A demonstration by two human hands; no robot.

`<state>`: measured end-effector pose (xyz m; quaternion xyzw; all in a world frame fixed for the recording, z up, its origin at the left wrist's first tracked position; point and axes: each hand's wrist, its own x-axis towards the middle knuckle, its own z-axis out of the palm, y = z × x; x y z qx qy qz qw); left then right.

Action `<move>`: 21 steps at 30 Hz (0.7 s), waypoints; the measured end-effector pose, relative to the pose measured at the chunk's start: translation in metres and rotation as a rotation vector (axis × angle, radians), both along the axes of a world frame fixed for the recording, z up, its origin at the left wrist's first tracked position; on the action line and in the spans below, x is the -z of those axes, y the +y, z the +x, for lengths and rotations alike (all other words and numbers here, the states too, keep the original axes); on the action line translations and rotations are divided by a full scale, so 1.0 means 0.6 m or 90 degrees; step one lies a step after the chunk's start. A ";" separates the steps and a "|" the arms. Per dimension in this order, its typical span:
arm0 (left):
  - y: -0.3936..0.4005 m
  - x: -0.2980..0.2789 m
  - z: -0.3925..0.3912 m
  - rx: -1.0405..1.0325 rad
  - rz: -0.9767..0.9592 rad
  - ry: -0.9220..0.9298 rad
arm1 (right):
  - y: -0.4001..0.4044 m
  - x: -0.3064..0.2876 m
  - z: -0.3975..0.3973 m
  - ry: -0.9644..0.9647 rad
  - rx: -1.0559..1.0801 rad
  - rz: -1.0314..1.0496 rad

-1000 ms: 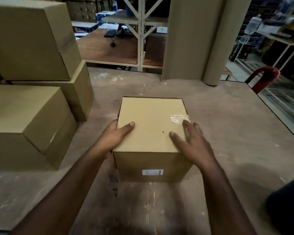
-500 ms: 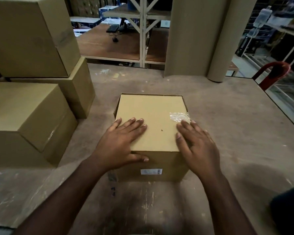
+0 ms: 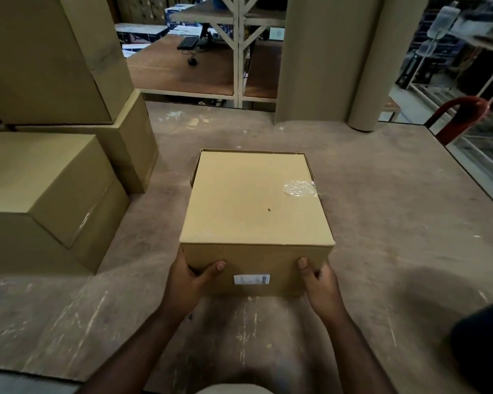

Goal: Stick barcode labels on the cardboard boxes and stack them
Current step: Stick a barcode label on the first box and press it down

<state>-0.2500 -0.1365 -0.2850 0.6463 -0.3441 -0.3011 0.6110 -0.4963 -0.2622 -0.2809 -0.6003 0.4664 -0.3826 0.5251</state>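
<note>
A closed cardboard box (image 3: 254,200) sits in the middle of the worn table (image 3: 382,211). A white barcode label (image 3: 251,279) is stuck on its near face, and a patch of clear tape (image 3: 299,187) shines on the top's right edge. My left hand (image 3: 192,277) grips the near lower-left corner, thumb on the front face. My right hand (image 3: 319,282) grips the near lower-right corner the same way. My fingers are hidden behind the box's sides.
A stack of larger cardboard boxes (image 3: 49,183) fills the table's left side, the tallest one (image 3: 46,58) at the back left. Two tall cardboard rolls (image 3: 333,61) stand at the far edge. A red chair back (image 3: 461,118) shows beyond the table's right edge.
Both hands slid from the top of the box down to its near lower corners and took hold there. The box itself has stayed in place.
</note>
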 end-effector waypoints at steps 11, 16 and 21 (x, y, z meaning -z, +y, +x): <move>-0.033 -0.170 0.006 -0.085 0.055 -0.222 | -0.005 -0.129 0.010 -0.074 -0.020 -0.131; -0.043 -0.194 0.018 -0.029 0.151 -0.299 | -0.002 -0.164 -0.006 -0.021 -0.086 -0.089; -0.063 -0.200 0.015 0.051 0.229 -0.374 | -0.002 -0.191 -0.011 0.229 -0.092 -0.133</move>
